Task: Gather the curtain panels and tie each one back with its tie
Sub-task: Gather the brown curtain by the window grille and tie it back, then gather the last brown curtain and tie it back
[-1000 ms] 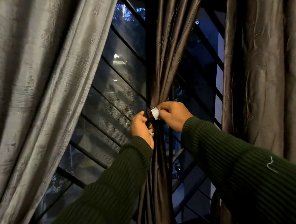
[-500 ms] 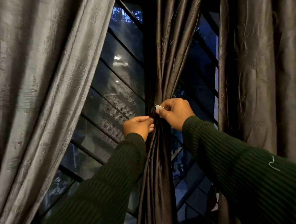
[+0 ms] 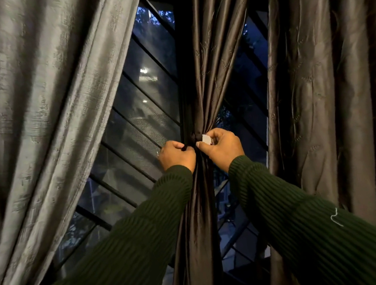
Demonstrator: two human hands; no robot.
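A dark brown satin curtain panel (image 3: pixel 209 75) hangs in the middle, bunched into a narrow waist at hand height. A dark tie (image 3: pixel 192 139) wraps that waist; it ends in a small white tab (image 3: pixel 206 139). My left hand (image 3: pixel 176 156) grips the tie's dark end at the left of the bunch. My right hand (image 3: pixel 223 148) pinches the white tab on the right side. Both hands touch the gathered fabric. How the tie runs behind the panel is hidden.
A grey curtain panel (image 3: pixel 41 129) hangs loose on the left. Another brown panel (image 3: pixel 325 101) hangs loose on the right. Behind them is a window (image 3: pixel 145 114) with dark slanted bars and dusk outside.
My left hand has closed round the tie's dark end and shifted slightly left. My right hand has turned so the white tab shows again. The bunch looks tighter.
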